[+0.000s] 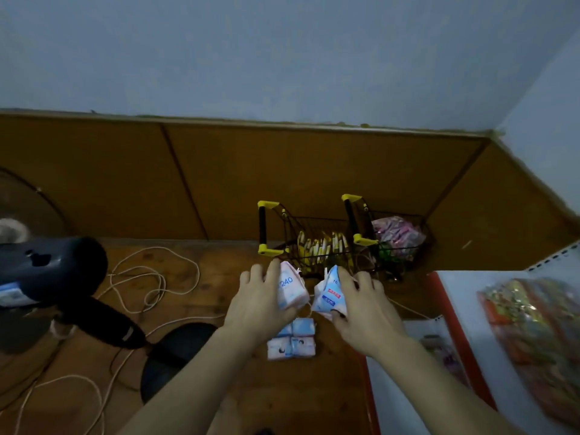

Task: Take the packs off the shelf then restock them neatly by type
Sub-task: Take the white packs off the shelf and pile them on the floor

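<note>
Each hand holds a pack above the floor: left hand (260, 296) fingers wrapped round the pink pack (290, 290), right hand (361, 302) fingers gripping the blue-labelled pack (329, 296). Still unloading, I'd say; next, set both down beside the floor stack (292, 340).

Looks like a corner of somebody's room done up as a mock mini shop, not a real store. Against the brown wall panel (219, 171) stand two toy-size shopping carts with yellow handles, the left cart (303, 243) full of yellow-and-white sachets and the right cart (392, 237) holding pink wrapped packs, and at the right edge there's a white perforated-metal retail shelf (489, 315) with colourful snack bags (533, 337) lying on it. The homey side: wooden floor (194, 312) strewn with loose white cables (150, 274), a standing fan (28, 221) at the left, plain painted walls.
</note>
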